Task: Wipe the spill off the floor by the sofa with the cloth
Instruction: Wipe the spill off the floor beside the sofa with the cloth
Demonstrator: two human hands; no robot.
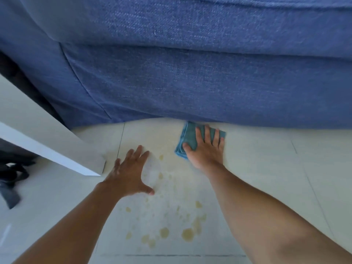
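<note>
The right hand lies flat, palm down, fingers spread and extended on the cloth, pressing it to the floor; it is not curled around it. The left hand is open, fingers splayed, holding nothing, low over the tile; contact with the floor cannot be determined.

The cloth is a teal, soft-woven textile folded into a thick rectangular pad with layered edges visible at its left side. It sits on the floor at the base of the sofa, its far edge touching or just under the upholstery.

The spill is a scatter of yellowish, rounded droplets and blotches on glossy pale tile, lying nearer the camera than the cloth, between the two forearms.

The sofa is covered in coarse blue woven fabric with stitched seams. A flat white panel with a sharp corner is at left.
</note>
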